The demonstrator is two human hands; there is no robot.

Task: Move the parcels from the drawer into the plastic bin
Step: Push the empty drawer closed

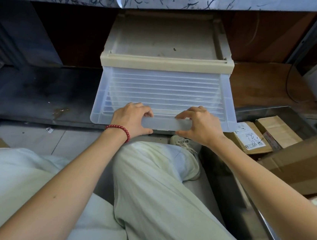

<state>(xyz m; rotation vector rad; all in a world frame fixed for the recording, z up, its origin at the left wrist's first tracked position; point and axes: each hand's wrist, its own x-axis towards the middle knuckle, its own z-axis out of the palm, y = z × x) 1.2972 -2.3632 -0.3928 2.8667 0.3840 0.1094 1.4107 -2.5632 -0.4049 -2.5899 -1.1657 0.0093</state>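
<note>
Grip: left hand (132,117) and right hand (200,123) both curled round the drawer's (164,89) front lip, fingers over, thumbs under. Drawer: translucent plastic, drawn out at 12 o'clock, no parcels visible inside; likely light, flexible, slick. Parcels (249,136): taped cardboard boxes at 3 o'clock, lying in the bin (267,111); likely stiff and light, best taken by opposite sides.

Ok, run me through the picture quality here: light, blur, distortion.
Head view: soft, even light on the drawer, the left hand and the right hand, all sharp; the recess left of the drawer sinks into deep shadow; wide-angle distortion stretches the forearms toward the bottom corners; the carton near the right border looks softer.
</note>
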